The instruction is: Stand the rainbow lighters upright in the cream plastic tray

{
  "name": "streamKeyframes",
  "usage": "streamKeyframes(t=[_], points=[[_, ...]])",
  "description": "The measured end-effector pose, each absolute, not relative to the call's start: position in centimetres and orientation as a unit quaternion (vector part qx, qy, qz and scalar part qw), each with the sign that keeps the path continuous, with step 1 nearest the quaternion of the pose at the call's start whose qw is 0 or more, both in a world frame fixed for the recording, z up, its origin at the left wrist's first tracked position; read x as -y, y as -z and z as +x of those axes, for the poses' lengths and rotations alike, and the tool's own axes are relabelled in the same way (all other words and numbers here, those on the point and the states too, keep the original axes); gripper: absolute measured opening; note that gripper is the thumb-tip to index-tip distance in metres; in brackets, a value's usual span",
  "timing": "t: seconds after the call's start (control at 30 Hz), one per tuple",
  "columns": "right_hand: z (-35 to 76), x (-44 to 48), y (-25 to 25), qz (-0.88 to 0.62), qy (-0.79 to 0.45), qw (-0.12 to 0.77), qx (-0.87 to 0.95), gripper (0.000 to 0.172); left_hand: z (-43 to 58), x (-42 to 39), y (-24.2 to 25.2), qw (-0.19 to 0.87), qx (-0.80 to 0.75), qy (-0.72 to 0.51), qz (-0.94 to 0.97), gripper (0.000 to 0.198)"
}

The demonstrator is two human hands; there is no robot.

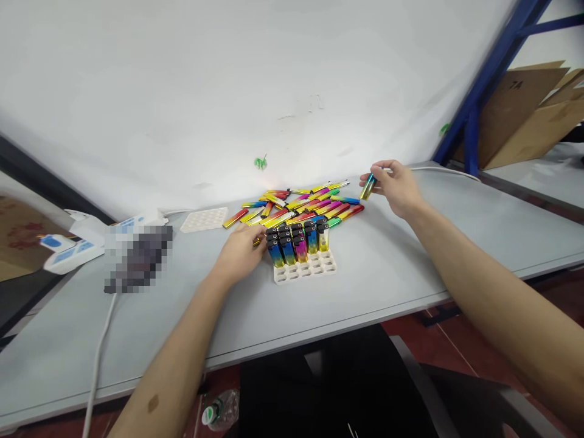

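Note:
A white slotted tray (314,268) stands on the grey table (387,267), with several rainbow-coloured lighters (296,240) upright in its back rows. Behind it lies a loose heap of lighters (301,204). My left hand (239,252) rests on the table at the tray's left edge, fingers curled over a lighter whose yellow end shows by the fingertips. My right hand (396,185) is raised to the right of the heap, pinching a single blue-and-gold lighter (367,187).
A second white tray (204,219) lies flat at the back left. A blurred dark object (137,258) and white-and-blue boxes (77,246) sit at the left, with a white cable (98,353) running off the front edge. Cardboard boxes (529,115) and a blue frame (483,85) stand at the right.

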State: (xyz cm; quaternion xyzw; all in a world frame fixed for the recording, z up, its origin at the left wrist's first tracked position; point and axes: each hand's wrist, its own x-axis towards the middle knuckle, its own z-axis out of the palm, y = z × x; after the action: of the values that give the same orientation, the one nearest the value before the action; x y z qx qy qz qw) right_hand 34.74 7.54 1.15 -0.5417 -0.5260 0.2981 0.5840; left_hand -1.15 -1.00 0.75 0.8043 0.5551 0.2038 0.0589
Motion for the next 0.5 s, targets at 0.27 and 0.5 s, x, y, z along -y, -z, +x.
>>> streamKeyframes(t=[0.27, 0.5], points=[[33.3, -6.7, -0.9, -0.563, -0.372, 0.537, 0.507, 0.033, -1.2, 1.0, -0.7, 0.059, -0.556, -0.207, 0.803, 0.017], [32.2, -6.4, -0.2, -0.571, -0.230, 0.470, 0.633, 0.040, -1.1, 1.0, -0.8, 0.065, -0.557, -0.202, 0.803, 0.017]])
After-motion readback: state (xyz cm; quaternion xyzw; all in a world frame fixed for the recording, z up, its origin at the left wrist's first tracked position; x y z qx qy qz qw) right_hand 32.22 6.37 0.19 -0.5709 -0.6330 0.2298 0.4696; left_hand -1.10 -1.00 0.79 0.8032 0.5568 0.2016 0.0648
